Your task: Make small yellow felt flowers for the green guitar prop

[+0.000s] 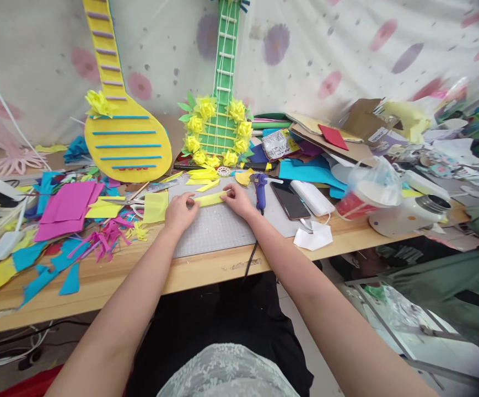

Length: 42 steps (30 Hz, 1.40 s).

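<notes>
A narrow yellow paper strip stretches between my two hands, low over the grey cutting mat. My left hand pinches its left end with thumb and fingers. At the other end my right hand grips the strip near its tip. Left of my left hand lies a square of yellow paper, with scissors beside it. More yellow strips lie just behind my hands. A purple glue gun is close to my right hand, its cord running over the table's front edge.
Behind the mat lean a yellow paper lute shape and a green one with yellow flowers. Magenta sheets and blue scraps cover the left. Rightward are a phone, a white power bank, a bagged cup and a jar.
</notes>
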Each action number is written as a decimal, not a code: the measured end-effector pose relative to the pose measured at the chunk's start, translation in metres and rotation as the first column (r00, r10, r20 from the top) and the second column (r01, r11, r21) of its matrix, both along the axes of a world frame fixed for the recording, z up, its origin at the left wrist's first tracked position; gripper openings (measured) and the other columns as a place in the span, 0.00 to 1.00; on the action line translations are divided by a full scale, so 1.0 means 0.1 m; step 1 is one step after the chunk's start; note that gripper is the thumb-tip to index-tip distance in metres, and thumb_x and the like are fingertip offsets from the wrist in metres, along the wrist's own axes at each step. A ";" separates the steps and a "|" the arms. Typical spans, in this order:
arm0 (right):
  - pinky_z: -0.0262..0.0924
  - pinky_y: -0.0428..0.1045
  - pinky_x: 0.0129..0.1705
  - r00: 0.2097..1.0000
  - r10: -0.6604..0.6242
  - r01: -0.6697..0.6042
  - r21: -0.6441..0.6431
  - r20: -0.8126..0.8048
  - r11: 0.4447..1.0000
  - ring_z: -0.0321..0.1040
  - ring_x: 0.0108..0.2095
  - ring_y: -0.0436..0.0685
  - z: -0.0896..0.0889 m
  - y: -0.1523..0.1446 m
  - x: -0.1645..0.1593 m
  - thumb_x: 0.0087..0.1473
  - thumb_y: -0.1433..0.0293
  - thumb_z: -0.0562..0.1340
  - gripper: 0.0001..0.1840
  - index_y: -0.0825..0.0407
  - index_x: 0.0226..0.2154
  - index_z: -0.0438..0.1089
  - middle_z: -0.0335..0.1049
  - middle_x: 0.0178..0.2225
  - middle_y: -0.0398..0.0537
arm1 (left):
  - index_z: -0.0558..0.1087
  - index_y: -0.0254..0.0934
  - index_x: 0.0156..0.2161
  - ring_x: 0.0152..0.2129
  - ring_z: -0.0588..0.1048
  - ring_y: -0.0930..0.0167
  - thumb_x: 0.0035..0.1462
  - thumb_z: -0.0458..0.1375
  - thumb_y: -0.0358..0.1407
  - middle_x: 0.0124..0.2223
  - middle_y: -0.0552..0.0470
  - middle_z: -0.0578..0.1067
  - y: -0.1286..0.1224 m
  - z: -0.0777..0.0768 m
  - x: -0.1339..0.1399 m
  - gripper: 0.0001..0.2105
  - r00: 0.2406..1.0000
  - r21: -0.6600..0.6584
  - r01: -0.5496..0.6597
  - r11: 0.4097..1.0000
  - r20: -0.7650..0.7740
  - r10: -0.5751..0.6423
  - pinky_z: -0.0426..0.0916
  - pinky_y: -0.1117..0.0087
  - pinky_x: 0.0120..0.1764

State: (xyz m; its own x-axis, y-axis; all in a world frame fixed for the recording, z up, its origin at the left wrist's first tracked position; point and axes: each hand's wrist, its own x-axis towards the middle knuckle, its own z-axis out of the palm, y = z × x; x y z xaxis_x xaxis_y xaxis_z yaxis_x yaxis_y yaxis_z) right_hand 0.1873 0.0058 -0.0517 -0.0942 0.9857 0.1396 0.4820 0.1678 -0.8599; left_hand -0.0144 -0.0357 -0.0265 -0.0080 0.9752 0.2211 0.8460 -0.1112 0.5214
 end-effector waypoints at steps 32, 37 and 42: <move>0.54 0.48 0.37 0.956 -0.111 0.108 0.023 0.271 0.994 0.60 0.33 0.53 0.12 -0.12 -0.16 0.47 0.68 0.60 0.17 0.51 0.41 0.61 0.60 0.27 0.40 | 0.64 0.42 0.46 0.41 0.73 0.66 0.52 0.55 0.41 0.35 0.54 0.77 0.06 0.02 0.15 0.16 0.973 -0.083 -0.222 0.971 0.037 0.226 0.64 0.67 0.36; 0.55 0.48 0.39 0.951 -0.136 0.136 0.019 0.276 0.991 0.61 0.34 0.53 0.12 -0.12 -0.17 0.50 0.71 0.56 0.15 0.52 0.42 0.60 0.63 0.29 0.42 | 0.63 0.42 0.46 0.41 0.73 0.66 0.50 0.56 0.37 0.35 0.55 0.77 0.04 0.02 0.16 0.16 0.975 -0.073 -0.223 0.972 -0.004 0.223 0.64 0.68 0.35; 0.56 0.49 0.40 0.929 -0.154 0.151 0.035 0.336 0.988 0.63 0.36 0.55 0.13 -0.13 -0.20 0.48 0.72 0.57 0.17 0.53 0.43 0.60 0.66 0.31 0.44 | 0.62 0.42 0.46 0.43 0.71 0.66 0.49 0.56 0.35 0.35 0.55 0.76 0.00 0.03 0.17 0.17 0.978 -0.035 -0.206 0.978 -0.036 0.205 0.64 0.68 0.36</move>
State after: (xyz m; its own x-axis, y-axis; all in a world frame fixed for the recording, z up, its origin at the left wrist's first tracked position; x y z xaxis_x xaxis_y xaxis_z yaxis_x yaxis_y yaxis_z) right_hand 0.1670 -0.0077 -0.0389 0.0139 0.9909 0.1340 0.7633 0.0760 -0.6416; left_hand 0.0025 -0.0361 -0.0234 -0.2026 0.9613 0.1865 0.8650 0.0864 0.4943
